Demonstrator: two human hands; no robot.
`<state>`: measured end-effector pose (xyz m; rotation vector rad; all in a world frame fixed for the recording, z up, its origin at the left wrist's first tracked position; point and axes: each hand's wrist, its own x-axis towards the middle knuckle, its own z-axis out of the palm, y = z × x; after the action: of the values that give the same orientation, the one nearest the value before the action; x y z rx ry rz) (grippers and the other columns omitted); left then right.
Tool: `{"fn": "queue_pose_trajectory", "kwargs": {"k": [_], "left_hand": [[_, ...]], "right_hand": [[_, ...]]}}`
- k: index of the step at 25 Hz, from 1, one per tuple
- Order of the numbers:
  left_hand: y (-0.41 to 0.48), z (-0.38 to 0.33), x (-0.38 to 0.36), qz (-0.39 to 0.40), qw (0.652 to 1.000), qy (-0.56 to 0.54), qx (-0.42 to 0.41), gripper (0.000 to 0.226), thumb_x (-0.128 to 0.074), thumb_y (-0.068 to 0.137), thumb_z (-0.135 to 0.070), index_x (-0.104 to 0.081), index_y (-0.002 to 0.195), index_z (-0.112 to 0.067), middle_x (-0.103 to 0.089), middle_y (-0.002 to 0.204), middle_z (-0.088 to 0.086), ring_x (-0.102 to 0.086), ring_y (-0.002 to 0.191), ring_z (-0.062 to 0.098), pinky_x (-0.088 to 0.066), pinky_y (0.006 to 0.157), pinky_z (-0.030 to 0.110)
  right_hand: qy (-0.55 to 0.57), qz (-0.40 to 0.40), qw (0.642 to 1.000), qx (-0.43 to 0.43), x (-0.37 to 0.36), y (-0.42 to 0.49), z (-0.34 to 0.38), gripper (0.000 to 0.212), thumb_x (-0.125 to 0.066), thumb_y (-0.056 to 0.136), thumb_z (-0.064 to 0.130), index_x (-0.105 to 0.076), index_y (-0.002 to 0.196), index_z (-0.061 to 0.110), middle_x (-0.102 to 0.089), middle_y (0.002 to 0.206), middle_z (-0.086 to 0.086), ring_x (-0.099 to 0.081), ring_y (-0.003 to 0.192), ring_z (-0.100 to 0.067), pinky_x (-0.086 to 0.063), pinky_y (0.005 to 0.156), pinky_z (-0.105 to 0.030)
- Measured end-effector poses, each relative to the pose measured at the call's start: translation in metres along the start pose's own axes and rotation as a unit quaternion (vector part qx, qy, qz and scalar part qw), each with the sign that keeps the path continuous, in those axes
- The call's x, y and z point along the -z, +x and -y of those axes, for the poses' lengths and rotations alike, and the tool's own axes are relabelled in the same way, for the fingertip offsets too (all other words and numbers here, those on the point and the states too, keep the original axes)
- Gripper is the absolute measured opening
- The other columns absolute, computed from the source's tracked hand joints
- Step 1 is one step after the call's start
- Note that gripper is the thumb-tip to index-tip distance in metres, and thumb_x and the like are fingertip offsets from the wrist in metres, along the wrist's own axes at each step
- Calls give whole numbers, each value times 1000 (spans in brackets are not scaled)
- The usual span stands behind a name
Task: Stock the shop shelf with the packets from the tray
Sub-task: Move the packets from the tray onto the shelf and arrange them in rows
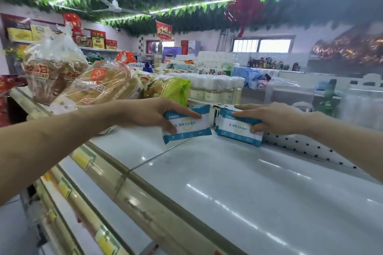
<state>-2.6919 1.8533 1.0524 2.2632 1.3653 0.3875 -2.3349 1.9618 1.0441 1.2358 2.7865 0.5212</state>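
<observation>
My left hand (153,113) grips a blue-and-white wipes packet (188,127), held upright just above the white top shelf (238,182). My right hand (273,119) grips a second packet of the same kind (236,130), which stands on the shelf against the perforated back panel (306,147). Another packet or two seem to stand behind it, partly hidden. The two held packets are side by side with a small gap between them. No tray is in view.
Bagged bread loaves (103,85) lie on the shelf to the left. White-capped bottles (215,89) stand behind the packets. Lower shelves with yellow price labels (83,157) run below at the left. Tissue packs and other goods fill the background.
</observation>
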Motion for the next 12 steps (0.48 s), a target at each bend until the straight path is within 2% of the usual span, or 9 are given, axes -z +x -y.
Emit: {"fn": "queue_pose_trajectory", "kwargs": {"k": [3,6,9,10,12], "left_hand": [[34,-3,3,28,998,42,-41,68,-71,95,-9,-55,135,-62,-53,137,-12,-61,110,14,-57,93,29],[71,-10,-1,65,989,91,-92,71,-70,95,-9,-51,140,-61,-50,140,-11,-59,113,14,-58,89,25],[107,-16,-15,83,978,130,-138,70,-69,96,-9,-49,143,-58,-48,139,-10,-55,116,16,-56,89,18],[118,-18,-21,89,973,142,-159,70,-69,96,-9,-48,143,-57,-48,140,-10,-54,116,16,-54,87,14],[139,-20,-29,102,959,171,-201,71,-69,97,-10,-47,144,-58,-49,142,-10,-53,118,17,-51,91,16]], "right_hand": [[-36,-46,997,-43,18,-25,8,75,-56,99,56,-4,154,65,-10,166,32,-68,106,-15,-62,73,-35],[-48,-79,993,-71,34,-60,10,72,-46,96,65,-1,151,67,-18,165,29,-66,104,-8,-64,73,-38],[-72,-63,989,-113,37,-99,9,67,-27,88,73,8,146,73,-20,164,30,-70,90,-8,-64,68,-37],[-75,-58,987,-130,37,-112,9,66,-26,88,73,8,145,74,-23,163,29,-70,90,-8,-64,70,-38],[-68,-56,985,-149,38,-133,13,65,-31,90,71,2,146,73,-31,161,25,-70,104,-13,-64,79,-44]]}}
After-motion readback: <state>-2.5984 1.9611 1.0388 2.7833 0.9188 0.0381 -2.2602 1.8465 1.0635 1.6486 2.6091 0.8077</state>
